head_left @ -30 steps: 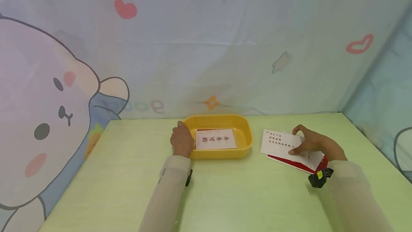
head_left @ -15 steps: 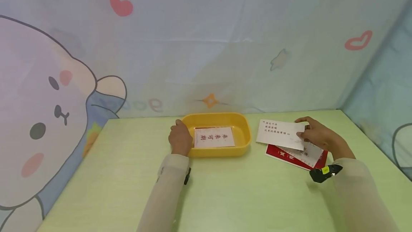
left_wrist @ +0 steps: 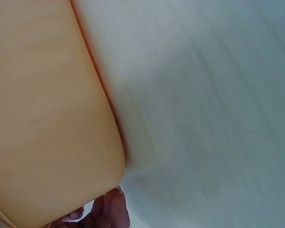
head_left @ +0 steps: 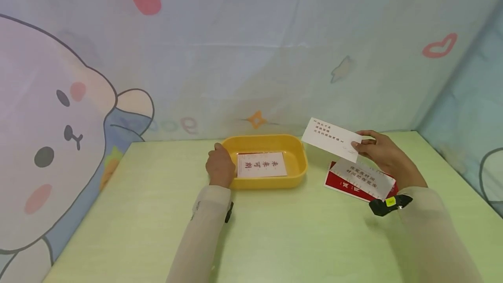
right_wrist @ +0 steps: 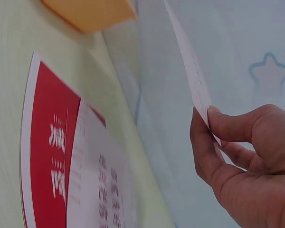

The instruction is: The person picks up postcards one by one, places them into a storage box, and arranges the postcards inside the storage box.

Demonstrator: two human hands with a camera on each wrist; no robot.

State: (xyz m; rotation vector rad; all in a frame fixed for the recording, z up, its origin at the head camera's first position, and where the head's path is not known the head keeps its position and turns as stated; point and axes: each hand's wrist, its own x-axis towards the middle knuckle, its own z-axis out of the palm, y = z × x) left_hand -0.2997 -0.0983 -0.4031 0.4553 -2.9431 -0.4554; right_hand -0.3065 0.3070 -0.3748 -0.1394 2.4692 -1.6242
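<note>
My right hand (head_left: 387,154) pinches a white card (head_left: 332,139) with dark printed writing between thumb and fingers. The card is tilted and held up off the table, as the right wrist view also shows. Beneath it, another white card (head_left: 367,179) lies across a red card (head_left: 346,185) with white lettering. At the left end of a yellow plastic tray (head_left: 267,183), my left hand (head_left: 220,167) grips the rim. In the left wrist view its curled fingers (left_wrist: 116,209) show at the tray's end. Inside the tray lies a white card (head_left: 262,165) with red characters, a red edge showing behind it.
The pale green table (head_left: 298,235) runs back to a cartoon-printed cloth (head_left: 243,56) hanging behind the tray. Another patterned cloth (head_left: 475,112) stands along the right side.
My right hand has lifted the white card off the pile and up, uncovering more of the cards beneath. The left hand stays at the tray's left end.
</note>
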